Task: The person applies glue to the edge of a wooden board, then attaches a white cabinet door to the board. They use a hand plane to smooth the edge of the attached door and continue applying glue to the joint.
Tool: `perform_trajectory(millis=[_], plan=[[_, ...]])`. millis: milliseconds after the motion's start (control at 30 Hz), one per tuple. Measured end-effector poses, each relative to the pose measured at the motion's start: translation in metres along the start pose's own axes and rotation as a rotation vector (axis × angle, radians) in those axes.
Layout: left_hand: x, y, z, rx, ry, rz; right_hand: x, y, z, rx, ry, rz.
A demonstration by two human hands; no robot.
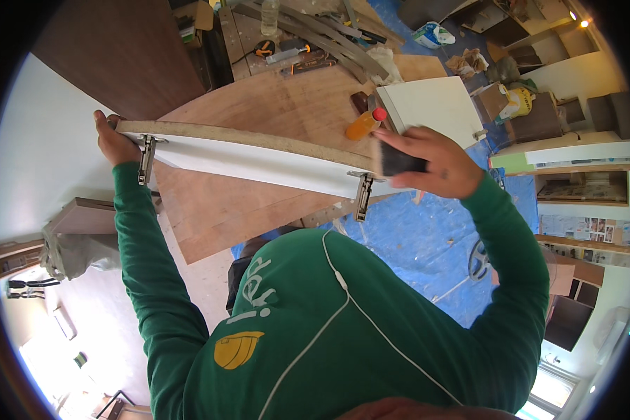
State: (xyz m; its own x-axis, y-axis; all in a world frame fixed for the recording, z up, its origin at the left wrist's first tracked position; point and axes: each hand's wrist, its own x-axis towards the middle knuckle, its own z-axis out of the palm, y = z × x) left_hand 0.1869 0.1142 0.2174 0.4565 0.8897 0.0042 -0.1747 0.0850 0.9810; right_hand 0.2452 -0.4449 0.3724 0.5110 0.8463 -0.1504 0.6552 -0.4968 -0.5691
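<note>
A white cabinet door [252, 159] stands on edge across the work surface, its raw chipboard edge [245, 135] facing up. Two metal hinges are fixed to its white side, one hinge [145, 159] by the left end and another hinge [363, 196] by the right. My left hand [115, 140] grips the door's left end, fingers wrapped over the corner. In my right hand [441, 161] is a black block [401, 159], held against or right beside the door's right end; the hand is slightly blurred. Behind the door lies an orange bottle with a red cap [364, 126].
The door is over a brown plywood sheet [210, 224]. A tape measure [264, 47], tools and metal strips [315, 31] lie at the far side. Another white panel [434, 105] is at the right. Blue sheeting [420, 245] covers the floor, with a fan [479, 262] on it.
</note>
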Motion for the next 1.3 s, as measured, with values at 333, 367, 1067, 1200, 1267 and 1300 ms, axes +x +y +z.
perform_trajectory(millis=[333, 367, 1067, 1200, 1267, 1300], plan=[[0.006, -0.010, -0.009, -0.054, -0.019, 0.034, 0.069, -0.029, 0.021, -0.007, 0.015, -0.101], [0.007, -0.013, -0.004, -0.073, -0.023, 0.020, 0.081, -0.037, 0.023, 0.018, 0.008, -0.120], [0.008, -0.016, -0.010, -0.063, -0.015, 0.066, 0.128, -0.063, 0.029, -0.081, -0.043, -0.252], [0.011, -0.021, -0.002, -0.018, 0.044, 0.107, 0.209, -0.095, 0.048, -0.042, -0.119, -0.303], [0.017, -0.027, -0.003, -0.024, 0.016, 0.079, 0.223, -0.098, 0.059, -0.037, -0.064, -0.369], [0.008, -0.023, 0.002, 0.053, 0.029, 0.153, 0.222, -0.090, 0.063, -0.034, -0.028, -0.398]])
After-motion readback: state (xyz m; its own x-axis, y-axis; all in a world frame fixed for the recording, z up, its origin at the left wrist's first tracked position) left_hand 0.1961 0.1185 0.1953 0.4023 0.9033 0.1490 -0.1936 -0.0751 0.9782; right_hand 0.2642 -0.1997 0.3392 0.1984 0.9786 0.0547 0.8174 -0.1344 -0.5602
